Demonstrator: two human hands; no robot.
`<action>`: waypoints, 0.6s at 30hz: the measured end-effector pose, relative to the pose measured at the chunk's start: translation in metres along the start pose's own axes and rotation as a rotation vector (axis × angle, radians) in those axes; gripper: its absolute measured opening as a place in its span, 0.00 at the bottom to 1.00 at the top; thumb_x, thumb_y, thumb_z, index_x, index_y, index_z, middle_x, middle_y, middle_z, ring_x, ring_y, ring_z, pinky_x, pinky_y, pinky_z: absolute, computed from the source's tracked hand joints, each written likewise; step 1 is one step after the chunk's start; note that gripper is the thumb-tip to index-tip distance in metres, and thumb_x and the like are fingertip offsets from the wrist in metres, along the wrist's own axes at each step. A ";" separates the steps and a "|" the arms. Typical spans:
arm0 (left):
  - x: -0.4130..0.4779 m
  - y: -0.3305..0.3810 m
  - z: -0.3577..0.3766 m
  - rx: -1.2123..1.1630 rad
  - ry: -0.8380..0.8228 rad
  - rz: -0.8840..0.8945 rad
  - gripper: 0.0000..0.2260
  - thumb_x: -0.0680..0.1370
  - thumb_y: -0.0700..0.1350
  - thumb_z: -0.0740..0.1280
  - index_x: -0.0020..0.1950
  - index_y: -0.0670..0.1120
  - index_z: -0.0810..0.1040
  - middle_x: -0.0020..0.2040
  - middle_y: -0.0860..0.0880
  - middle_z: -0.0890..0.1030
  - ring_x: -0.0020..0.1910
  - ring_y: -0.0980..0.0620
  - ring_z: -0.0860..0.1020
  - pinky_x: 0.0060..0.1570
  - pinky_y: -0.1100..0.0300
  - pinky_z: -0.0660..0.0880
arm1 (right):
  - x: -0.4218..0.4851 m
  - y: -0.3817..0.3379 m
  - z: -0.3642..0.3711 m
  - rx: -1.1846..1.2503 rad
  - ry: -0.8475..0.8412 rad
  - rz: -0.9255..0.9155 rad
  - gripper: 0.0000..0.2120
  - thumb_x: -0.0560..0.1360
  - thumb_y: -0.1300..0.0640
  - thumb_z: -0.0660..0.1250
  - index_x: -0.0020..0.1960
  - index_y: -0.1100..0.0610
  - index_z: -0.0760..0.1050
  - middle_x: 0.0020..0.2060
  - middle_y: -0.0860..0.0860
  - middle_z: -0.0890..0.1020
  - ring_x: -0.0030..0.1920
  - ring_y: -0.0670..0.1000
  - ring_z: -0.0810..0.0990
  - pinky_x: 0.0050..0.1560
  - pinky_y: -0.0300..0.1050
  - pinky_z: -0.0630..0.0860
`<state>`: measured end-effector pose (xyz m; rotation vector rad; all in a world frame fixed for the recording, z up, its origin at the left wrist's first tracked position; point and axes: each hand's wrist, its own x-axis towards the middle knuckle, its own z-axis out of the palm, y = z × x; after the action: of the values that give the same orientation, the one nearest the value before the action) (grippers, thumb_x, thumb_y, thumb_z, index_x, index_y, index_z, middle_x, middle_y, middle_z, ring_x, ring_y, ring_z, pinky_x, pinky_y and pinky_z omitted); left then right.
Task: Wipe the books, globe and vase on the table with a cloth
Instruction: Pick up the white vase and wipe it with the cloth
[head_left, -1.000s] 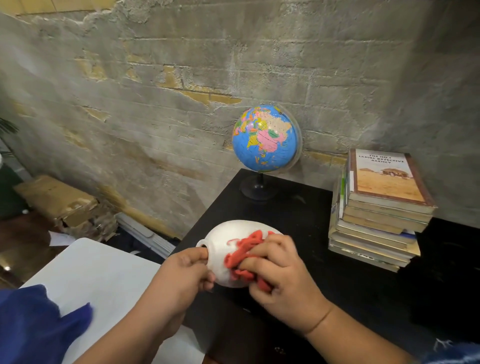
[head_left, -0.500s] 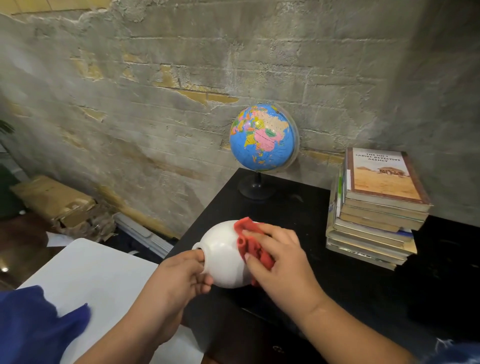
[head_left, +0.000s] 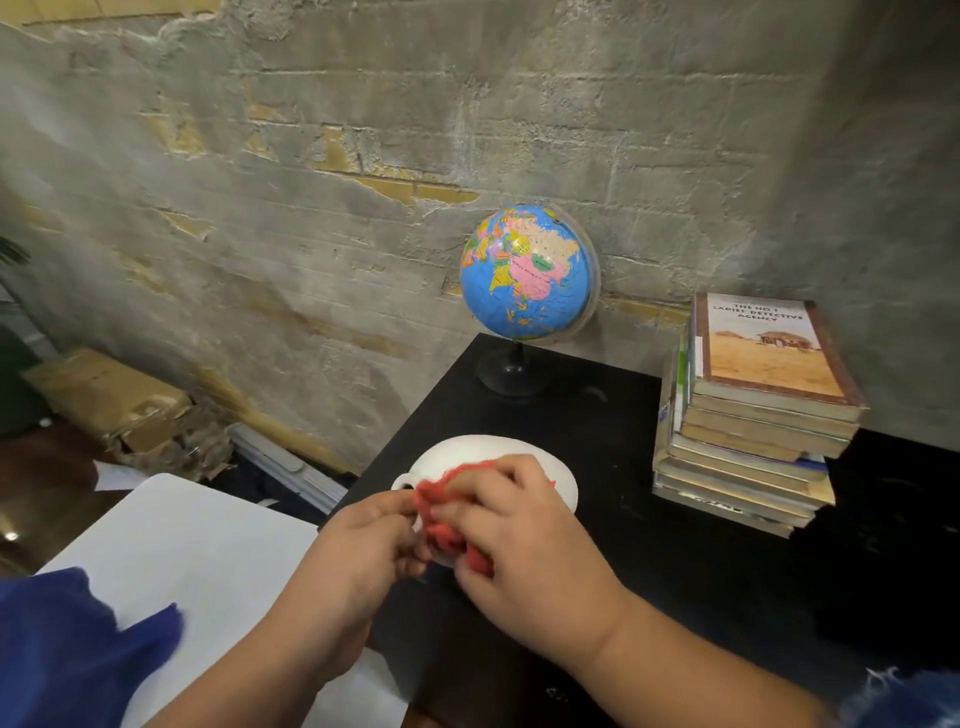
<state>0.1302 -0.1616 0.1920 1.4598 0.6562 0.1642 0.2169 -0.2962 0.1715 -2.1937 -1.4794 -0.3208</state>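
Observation:
A round white vase (head_left: 480, 451) with a small neck pointing left lies tipped over the black table (head_left: 613, 561). My left hand (head_left: 371, 540) grips it at the neck end. My right hand (head_left: 524, 540) holds a crumpled red cloth (head_left: 447, 525) and presses it onto the near side of the vase. A blue globe (head_left: 527, 273) on a black stand sits at the table's back edge by the wall. A stack of several books (head_left: 753, 415) stands on the right of the table.
A rough brick wall rises right behind the table. A white board (head_left: 197, 551) lies lower left, with blue fabric (head_left: 67, 654) over its near corner. A cardboard box (head_left: 109, 400) and debris sit on the floor at left.
My right hand has swept the red cloth from the vase's right side across to its near left side, close to my left hand. The vase has turned slightly.

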 end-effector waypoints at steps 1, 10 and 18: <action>0.000 0.000 0.001 0.000 -0.004 -0.003 0.14 0.73 0.27 0.54 0.48 0.31 0.78 0.36 0.40 0.77 0.33 0.50 0.72 0.35 0.58 0.70 | 0.006 0.001 -0.003 0.000 0.031 0.059 0.21 0.71 0.47 0.61 0.63 0.48 0.77 0.58 0.42 0.76 0.55 0.51 0.69 0.53 0.51 0.77; 0.005 0.001 -0.005 -0.186 0.032 -0.092 0.12 0.76 0.30 0.55 0.54 0.30 0.76 0.36 0.40 0.75 0.30 0.50 0.71 0.30 0.59 0.69 | -0.027 0.026 0.017 -0.033 0.110 -0.164 0.19 0.70 0.56 0.66 0.60 0.47 0.80 0.60 0.43 0.75 0.56 0.55 0.72 0.59 0.51 0.73; 0.015 -0.010 -0.004 -0.147 0.044 -0.164 0.13 0.81 0.47 0.61 0.54 0.39 0.77 0.40 0.43 0.78 0.30 0.52 0.72 0.29 0.62 0.70 | -0.034 0.040 0.024 0.312 0.218 0.452 0.23 0.72 0.59 0.70 0.65 0.43 0.75 0.56 0.34 0.70 0.59 0.39 0.65 0.65 0.34 0.66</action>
<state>0.1374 -0.1520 0.1781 1.2585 0.7805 0.1154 0.2387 -0.3237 0.1255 -2.0844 -0.8231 -0.1554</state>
